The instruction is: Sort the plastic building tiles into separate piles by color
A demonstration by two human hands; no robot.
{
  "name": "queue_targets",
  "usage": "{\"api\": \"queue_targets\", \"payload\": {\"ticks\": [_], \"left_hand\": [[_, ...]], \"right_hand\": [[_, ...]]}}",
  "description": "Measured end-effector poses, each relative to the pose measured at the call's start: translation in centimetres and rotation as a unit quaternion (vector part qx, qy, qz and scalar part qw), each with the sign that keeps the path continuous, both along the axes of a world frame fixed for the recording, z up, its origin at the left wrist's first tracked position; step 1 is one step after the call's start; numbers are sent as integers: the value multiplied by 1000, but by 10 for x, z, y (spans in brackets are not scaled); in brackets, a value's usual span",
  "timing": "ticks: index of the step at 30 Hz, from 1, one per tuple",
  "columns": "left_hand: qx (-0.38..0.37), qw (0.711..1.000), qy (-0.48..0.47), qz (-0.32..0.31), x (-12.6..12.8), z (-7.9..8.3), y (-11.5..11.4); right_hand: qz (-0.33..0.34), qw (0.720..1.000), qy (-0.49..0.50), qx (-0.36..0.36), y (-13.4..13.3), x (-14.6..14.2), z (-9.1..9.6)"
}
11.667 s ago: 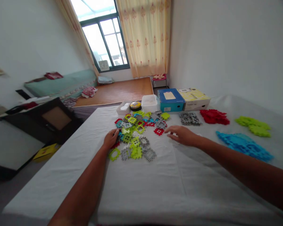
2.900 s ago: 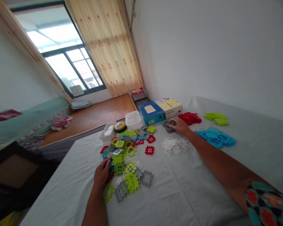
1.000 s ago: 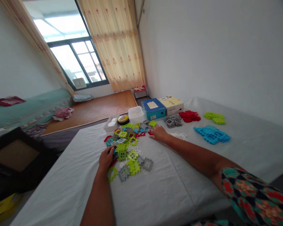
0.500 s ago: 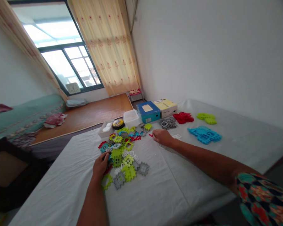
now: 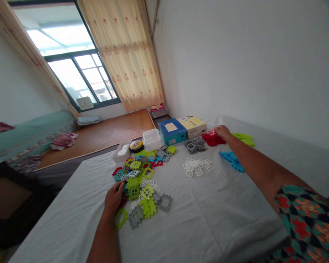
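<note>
A mixed heap of coloured plastic grid tiles (image 5: 142, 175) lies on the white cloth-covered table (image 5: 197, 219). My left hand (image 5: 113, 197) rests at the heap's left edge, fingers curled onto tiles there. My right hand (image 5: 222, 131) reaches far right over the red tile pile (image 5: 212, 140), pinching a red tile (image 5: 211, 131) just above it. Sorted piles lie around it: grey (image 5: 194, 146), white (image 5: 197, 166), blue (image 5: 231, 159) and green (image 5: 244, 138). My right forearm covers part of the blue pile.
A blue box (image 5: 172, 131) and a yellow box (image 5: 193, 126) stand at the table's far edge, beside a clear container (image 5: 151, 137), a round tin (image 5: 136, 145) and a white tray (image 5: 120, 152). The wall runs along the right. A wooden platform and a window lie beyond.
My right hand left the heap's right side, where it closed on a red tile, and swung right to the red pile. The white pile shows again. My left hand stayed put.
</note>
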State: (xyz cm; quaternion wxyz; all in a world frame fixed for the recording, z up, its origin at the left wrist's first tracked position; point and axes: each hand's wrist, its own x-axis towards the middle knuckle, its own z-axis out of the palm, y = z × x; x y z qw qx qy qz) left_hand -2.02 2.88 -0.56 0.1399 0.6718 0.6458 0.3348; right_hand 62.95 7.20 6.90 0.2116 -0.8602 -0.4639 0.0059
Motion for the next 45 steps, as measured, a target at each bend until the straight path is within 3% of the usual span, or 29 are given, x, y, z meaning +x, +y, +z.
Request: {"api": "queue_targets", "payload": {"ticks": [7, 11, 14, 16, 18, 20, 23, 26, 30, 36, 41, 45], "left_hand": [[-6, 1000, -8, 0, 4, 5, -5], [-14, 1000, -15, 3, 5, 3, -4], [-15, 1000, -12, 2, 6, 2, -3], [-13, 1000, -7, 3, 6, 2, -3], [-13, 1000, -3, 6, 6, 2, -3], [-15, 1000, -1, 4, 7, 3, -5], [-20, 1000, 0, -1, 9, 5, -7], [-24, 1000, -3, 0, 11, 5, -9], [-25, 1000, -6, 2, 10, 0, -7], [-28, 1000, 6, 7, 8, -4, -3], [-20, 1000, 12, 7, 10, -3, -5], [-18, 1000, 18, 5, 11, -2, -5]], "right_hand": [[-47, 999, 1, -19, 0, 22, -12], [-59, 998, -15, 1, -7, 10, -15], [16, 997, -39, 70, -8, -34, -15], [151, 982, -45, 102, -6, -77, -16], [303, 948, -42, 92, -3, -126, -20], [396, 915, -35, 65, 3, -171, -25], [425, 904, -20, 33, 13, -219, -32], [420, 907, -9, 12, 20, -243, -35], [445, 896, 4, -7, 7, -258, -37], [567, 814, 126, 0, -44, -272, -38], [523, 842, 125, 29, -81, -256, -41], [518, 844, 136, 17, -109, -244, -56]]}}
